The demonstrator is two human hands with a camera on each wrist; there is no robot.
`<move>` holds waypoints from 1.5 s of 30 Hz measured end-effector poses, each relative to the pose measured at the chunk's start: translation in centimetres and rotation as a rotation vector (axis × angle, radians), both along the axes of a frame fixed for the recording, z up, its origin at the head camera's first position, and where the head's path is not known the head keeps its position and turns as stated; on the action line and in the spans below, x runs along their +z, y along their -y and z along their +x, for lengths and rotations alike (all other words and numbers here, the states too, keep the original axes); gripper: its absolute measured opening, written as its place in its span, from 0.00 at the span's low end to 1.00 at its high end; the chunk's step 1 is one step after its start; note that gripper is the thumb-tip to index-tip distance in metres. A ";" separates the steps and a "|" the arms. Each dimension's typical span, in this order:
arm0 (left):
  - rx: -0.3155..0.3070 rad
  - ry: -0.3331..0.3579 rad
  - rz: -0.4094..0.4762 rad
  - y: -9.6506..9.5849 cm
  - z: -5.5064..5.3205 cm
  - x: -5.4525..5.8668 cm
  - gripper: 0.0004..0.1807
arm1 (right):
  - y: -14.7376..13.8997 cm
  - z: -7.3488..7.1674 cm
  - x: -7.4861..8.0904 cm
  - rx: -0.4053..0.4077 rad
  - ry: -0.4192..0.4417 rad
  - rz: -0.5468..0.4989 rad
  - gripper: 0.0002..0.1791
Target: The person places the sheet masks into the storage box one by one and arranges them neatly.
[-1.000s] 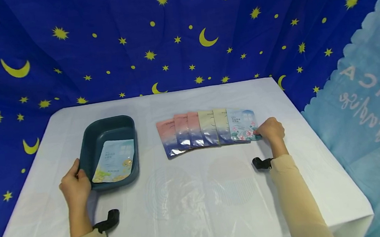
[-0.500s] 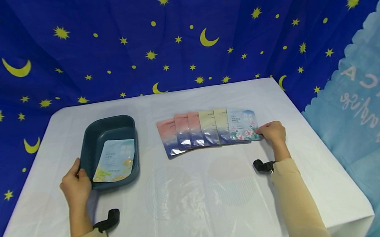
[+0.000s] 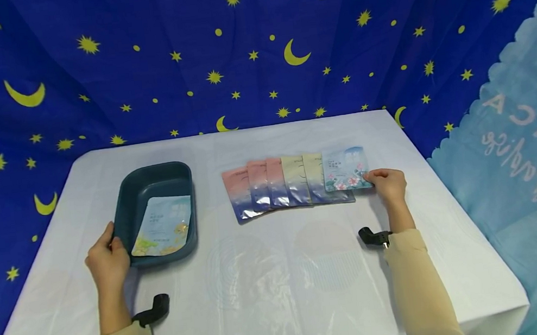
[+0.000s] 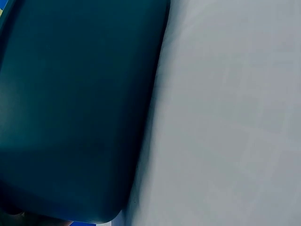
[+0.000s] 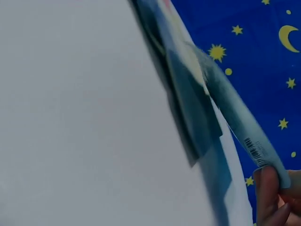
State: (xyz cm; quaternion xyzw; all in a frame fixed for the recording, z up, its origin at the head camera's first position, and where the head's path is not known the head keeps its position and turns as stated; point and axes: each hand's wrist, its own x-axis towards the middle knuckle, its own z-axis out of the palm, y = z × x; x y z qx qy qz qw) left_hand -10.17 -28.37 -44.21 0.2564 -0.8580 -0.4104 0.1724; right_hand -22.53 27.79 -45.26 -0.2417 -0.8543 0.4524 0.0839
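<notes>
In the head view, my right hand (image 3: 389, 183) pinches the lower right corner of a light blue face mask packet (image 3: 345, 169) with pink flowers. The packet is tilted up off the right end of a row; the right wrist view shows its barcoded back (image 5: 244, 122) and a gap beneath it. My left hand (image 3: 107, 261) grips the near left corner of a dark teal plastic basin (image 3: 152, 181), thumb at the rim. Inside the basin lies another light blue packet (image 3: 162, 225) with yellow flowers. The basin's side (image 4: 70, 103) fills much of the left wrist view.
Overlapping on the white table (image 3: 272, 292) lie several foil packets, pink-and-blue ones (image 3: 238, 189) at left and yellow-and-blue ones (image 3: 294, 178) at right. A blue star-and-moon cloth (image 3: 255, 43) hangs behind the table; a light blue cloth (image 3: 534, 172) hangs at right.
The flowered light blue packet has come up off the row, its near edge raised by my right hand and shifted slightly right. My left hand and the basin stay in place.
</notes>
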 end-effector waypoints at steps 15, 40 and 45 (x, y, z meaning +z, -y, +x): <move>0.023 0.006 0.005 0.9 0.5 0.5 0.25 | 5.4 -0.7 4.1 0.012 -0.187 -0.150 0.14; -0.007 -0.030 -0.031 0.5 -0.4 0.4 0.25 | 26.7 -0.5 5.2 0.504 -0.316 -0.244 0.07; -0.003 -0.035 -0.033 0.6 -0.3 0.4 0.24 | 30.5 0.6 5.0 0.561 -0.303 -0.238 0.06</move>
